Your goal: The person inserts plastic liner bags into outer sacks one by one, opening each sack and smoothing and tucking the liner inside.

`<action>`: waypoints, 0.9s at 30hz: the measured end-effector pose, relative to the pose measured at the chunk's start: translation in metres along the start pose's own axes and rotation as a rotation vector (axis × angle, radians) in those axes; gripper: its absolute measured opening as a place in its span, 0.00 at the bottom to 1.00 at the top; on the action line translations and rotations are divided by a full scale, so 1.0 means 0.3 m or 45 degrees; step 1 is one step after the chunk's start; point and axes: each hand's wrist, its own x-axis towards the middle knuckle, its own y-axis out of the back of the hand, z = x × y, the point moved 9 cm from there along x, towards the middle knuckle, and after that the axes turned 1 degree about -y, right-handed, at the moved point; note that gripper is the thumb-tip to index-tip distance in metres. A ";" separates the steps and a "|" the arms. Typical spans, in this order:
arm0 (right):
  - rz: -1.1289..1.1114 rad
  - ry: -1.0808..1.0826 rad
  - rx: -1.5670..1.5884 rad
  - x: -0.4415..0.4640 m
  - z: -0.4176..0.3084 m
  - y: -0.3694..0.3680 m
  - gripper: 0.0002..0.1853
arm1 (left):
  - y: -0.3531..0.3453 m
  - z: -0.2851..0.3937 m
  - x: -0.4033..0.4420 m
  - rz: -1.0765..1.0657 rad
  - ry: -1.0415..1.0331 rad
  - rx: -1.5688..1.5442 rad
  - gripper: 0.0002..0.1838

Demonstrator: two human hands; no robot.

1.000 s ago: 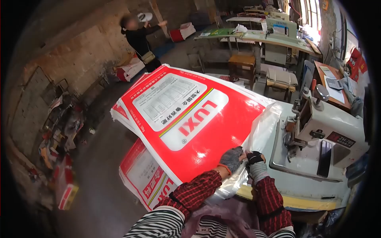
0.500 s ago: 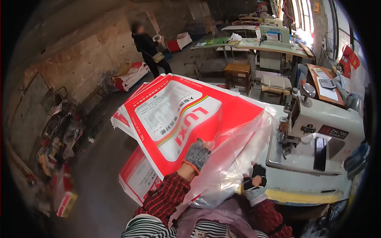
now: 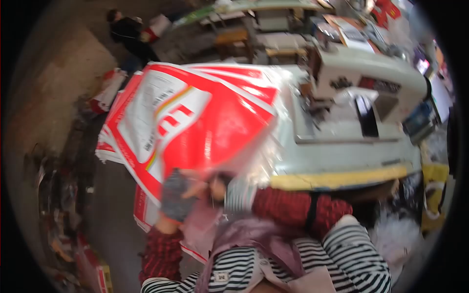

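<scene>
A red and white printed woven sack (image 3: 190, 127) lies at an angle on a pile of similar sacks, with clear plastic film along its near right side. My left hand (image 3: 180, 194), in a grey glove, is closed on the near edge of this sack. Close beside it, my right hand (image 3: 220, 187), in a dark fingerless glove, is also closed at that edge, its wrist bent inward. Motion blurs both hands, and the fingertips are partly hidden.
To the right stands a sewing machine (image 3: 361, 78) on a pale table (image 3: 342, 155) with a yellow front edge (image 3: 342, 179). A phone (image 3: 366, 115) lies on the machine's base. Another person (image 3: 129, 36) stands at the far left. Scraps (image 3: 61, 215) litter the left floor.
My right hand has moved left from the table edge to beside my left hand. The top sack's near side has bent and drawn inward. The view has turned downward and right.
</scene>
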 end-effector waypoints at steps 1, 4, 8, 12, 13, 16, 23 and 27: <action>-0.255 0.025 -0.273 0.020 0.118 0.135 0.14 | -0.018 -0.128 -0.077 0.152 0.711 -0.828 0.05; 0.623 -0.349 0.036 0.028 0.477 0.526 0.13 | 0.142 -0.153 -0.085 0.437 0.608 -0.392 0.07; 1.129 -0.271 1.232 -0.025 0.890 0.472 0.11 | 0.221 -0.112 -0.010 0.490 0.425 0.041 0.05; 1.475 -0.358 0.107 -0.174 0.470 0.951 0.16 | 0.250 -0.140 0.006 0.598 0.519 -0.097 0.08; 1.522 -0.286 -0.057 -0.185 0.422 1.003 0.16 | 0.252 -0.140 0.008 0.601 0.526 -0.093 0.08; 1.406 -0.154 -0.328 -0.134 0.347 1.044 0.15 | 0.257 -0.144 0.000 0.621 0.491 -0.044 0.11; 0.298 0.233 0.291 0.014 0.236 0.471 0.15 | 0.357 -0.128 -0.044 0.770 0.517 -0.175 0.07; 1.043 -0.176 0.367 0.053 0.562 0.745 0.06 | 0.329 -0.167 -0.170 0.603 0.376 0.264 0.06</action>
